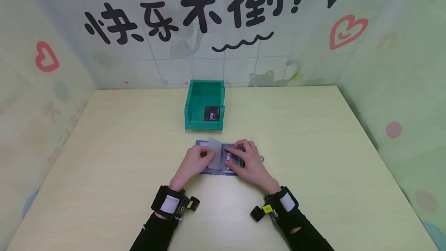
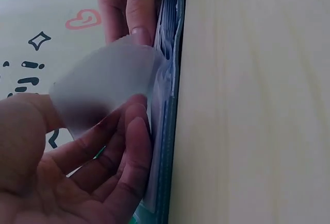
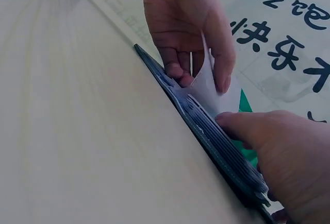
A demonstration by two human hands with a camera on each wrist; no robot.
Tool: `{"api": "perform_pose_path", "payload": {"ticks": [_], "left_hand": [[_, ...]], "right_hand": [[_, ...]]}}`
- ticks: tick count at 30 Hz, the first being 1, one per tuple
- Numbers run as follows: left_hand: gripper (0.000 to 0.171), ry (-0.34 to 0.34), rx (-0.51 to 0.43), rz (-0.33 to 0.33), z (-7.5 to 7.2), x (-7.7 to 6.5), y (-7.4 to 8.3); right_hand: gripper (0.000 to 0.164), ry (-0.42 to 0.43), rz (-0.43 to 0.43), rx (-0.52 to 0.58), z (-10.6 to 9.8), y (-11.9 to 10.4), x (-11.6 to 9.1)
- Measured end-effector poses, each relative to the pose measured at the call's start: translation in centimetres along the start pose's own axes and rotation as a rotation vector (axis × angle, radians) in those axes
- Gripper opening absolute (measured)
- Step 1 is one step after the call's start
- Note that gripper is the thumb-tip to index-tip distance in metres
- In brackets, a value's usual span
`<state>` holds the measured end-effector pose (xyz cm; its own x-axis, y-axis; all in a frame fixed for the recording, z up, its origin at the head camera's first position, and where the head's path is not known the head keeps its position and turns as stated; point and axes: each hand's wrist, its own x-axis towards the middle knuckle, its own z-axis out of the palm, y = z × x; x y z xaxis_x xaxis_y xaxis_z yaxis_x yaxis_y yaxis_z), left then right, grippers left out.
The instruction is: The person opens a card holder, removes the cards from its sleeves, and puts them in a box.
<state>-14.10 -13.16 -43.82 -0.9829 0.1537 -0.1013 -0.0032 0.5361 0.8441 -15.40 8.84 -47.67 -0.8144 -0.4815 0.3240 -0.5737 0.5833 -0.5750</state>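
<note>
A card holder point(image 1: 213, 172) with a blue cover and clear sleeve pages lies open on the table, in front of the person. My left hand point(image 1: 198, 159) pinches one translucent sleeve page point(image 2: 103, 82) between thumb and fingers, and the page stands bent up from the holder. My right hand point(image 1: 251, 164) grips the right side of the holder. Its thumb and index finger lie over a dark card marked Vip point(image 1: 229, 156). Seen from the right wrist, the stacked sleeve pages point(image 3: 206, 126) fan out beneath the right thumb.
A green bin point(image 1: 204, 125) stands behind the holder, with another dark Vip card point(image 1: 211, 114) inside. A small round metal piece point(image 1: 261, 159) shows beside the right hand. Printed cloth walls point(image 1: 174, 65) enclose the back and sides of the wooden table point(image 1: 122, 134).
</note>
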Motion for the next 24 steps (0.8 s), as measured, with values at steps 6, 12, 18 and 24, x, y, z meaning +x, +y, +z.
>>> {"api": "perform_pose_path", "payload": {"ticks": [6, 12, 18, 24], "left_hand": [[0.020, 0.073, 0.068, -0.022, -0.6, -0.2, -0.2], [0.035, 0.141, 0.174, -0.090, -0.9, -0.6, 0.0], [0.067, 0.231, 0.296, -0.107, -0.6, -0.9, 0.6], [0.027, 0.178, 0.265, 0.067, 0.7, -1.0, 1.3]], "right_hand": [[0.053, 0.085, 0.063, -0.087, -0.1, 0.0, 0.1], [0.063, 0.071, 0.101, -0.136, -0.4, 0.3, 0.2], [0.056, 0.045, 0.103, -0.073, -0.8, 0.6, 0.2], [0.054, 0.064, 0.108, -0.052, -0.8, 0.5, 0.2]]}}
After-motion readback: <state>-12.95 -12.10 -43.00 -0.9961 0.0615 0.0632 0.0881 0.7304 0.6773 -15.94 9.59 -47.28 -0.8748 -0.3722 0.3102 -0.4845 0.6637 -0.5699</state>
